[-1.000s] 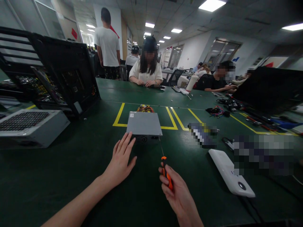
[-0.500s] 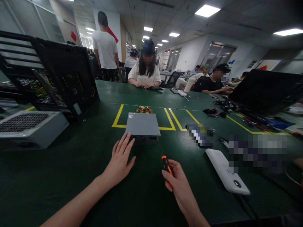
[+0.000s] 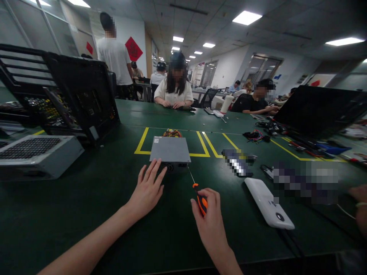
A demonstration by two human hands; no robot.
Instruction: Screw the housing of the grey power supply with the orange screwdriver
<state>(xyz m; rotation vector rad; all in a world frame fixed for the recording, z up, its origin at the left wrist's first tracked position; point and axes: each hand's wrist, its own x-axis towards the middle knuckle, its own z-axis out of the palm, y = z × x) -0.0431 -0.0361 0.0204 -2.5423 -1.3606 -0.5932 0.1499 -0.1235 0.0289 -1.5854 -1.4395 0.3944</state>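
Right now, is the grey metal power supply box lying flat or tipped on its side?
Flat. The grey metal power supply box rests broad face up on the green table, left hand at its near edge.

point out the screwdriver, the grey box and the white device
screwdriver (image 3: 200,199), head view, orange handle above the fist
grey box (image 3: 170,149), head view, middle of its top
white device (image 3: 265,202), head view, middle of its upper face

Screwdriver (image 3: 197,193) right of power supply (image 3: 170,150)
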